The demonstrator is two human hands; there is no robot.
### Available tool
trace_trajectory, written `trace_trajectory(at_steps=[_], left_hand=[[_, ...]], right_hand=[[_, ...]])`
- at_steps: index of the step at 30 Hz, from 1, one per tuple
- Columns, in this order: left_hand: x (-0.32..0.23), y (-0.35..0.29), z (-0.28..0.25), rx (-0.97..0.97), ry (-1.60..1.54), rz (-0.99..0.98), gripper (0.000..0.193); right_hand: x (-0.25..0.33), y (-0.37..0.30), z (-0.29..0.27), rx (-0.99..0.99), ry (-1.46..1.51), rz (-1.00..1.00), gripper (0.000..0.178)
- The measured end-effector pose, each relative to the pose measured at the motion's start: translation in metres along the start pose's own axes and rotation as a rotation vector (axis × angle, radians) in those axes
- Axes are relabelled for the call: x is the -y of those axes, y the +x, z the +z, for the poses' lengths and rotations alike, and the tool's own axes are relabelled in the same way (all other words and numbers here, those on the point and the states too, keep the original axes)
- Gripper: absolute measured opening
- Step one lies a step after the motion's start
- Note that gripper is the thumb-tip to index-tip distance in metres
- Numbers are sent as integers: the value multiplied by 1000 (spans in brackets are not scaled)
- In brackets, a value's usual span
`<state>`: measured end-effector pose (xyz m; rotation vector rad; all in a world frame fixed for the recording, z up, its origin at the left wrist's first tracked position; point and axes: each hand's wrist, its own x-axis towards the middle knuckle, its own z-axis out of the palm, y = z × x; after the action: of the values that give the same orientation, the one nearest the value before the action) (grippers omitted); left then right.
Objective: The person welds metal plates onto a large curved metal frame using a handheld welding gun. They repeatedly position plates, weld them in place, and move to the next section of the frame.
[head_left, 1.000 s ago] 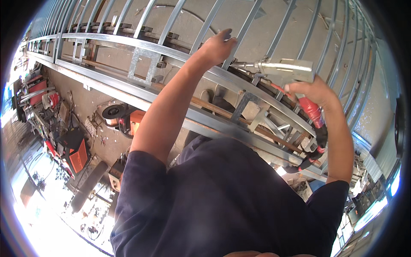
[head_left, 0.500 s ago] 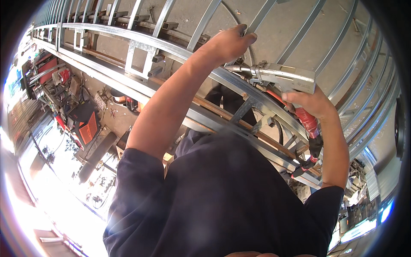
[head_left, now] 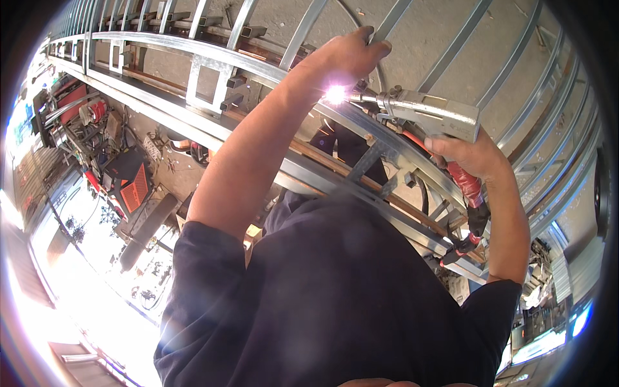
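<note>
My right hand (head_left: 467, 155) is wrapped round the grip of a welding gun (head_left: 429, 113), a silver-grey body with a red-taped cable below. The gun's nozzle points left, and a bright white-violet arc (head_left: 335, 95) glows at its tip. That glow sits on the curved metal rail (head_left: 374, 127) of a barred frame and hides the exact joint. Beyond the arc, my left hand (head_left: 353, 55) is closed round the lower part of a flat metal bar (head_left: 393, 18), which slants up between its thumb and fingers. My left forearm crosses over the rail.
Several parallel bars (head_left: 509, 55) fan out to the far right. A straight box-section beam (head_left: 148, 106) runs nearer to me. Left of it, an orange-and-black machine (head_left: 132, 187) stands among tools on the floor. The red-and-black cable (head_left: 474, 219) hangs past the right side of the frame.
A bright arc has lit at the welding gun's nozzle. The gun and my right hand have shifted very slightly right; my left hand stays on the bar.
</note>
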<state>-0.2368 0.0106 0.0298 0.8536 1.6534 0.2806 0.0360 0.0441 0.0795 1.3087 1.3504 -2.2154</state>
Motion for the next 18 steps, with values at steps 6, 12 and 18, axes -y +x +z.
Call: trace_trajectory(at_steps=[6,12,18], left_hand=[[-8,-4,-5,35,10,-12,77],[8,6,-2,-32,-2,90,84],[-2,3,-5,-12,34,35,85]], right_hand=[[4,-2,1,-7,23,12,54],[5,-3,0,-38,-16,56,48],[2,-4,-3,-49,-5,41,48]])
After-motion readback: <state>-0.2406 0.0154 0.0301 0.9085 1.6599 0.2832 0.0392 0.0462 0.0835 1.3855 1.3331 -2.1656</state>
